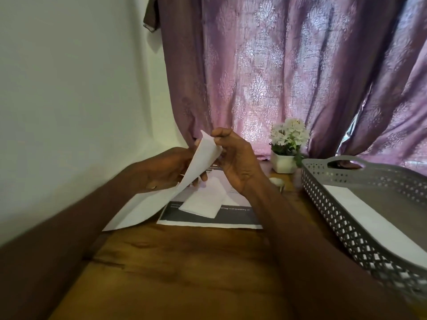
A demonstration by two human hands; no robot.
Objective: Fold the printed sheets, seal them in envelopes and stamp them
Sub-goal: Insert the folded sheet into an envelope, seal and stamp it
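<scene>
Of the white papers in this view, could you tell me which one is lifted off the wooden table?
The long white envelope held by both hands; others lie flat.

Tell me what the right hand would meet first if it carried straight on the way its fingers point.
Right hand points up-left at the white envelope it already pinches; beyond that, likely the left hand. Depth unclear.

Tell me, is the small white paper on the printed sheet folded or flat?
Folded: the small white paper shows layered edges on the printed sheet.

Home; patterned curtain (288, 72); potted flowers (288, 144); wooden table (184, 262)
</scene>
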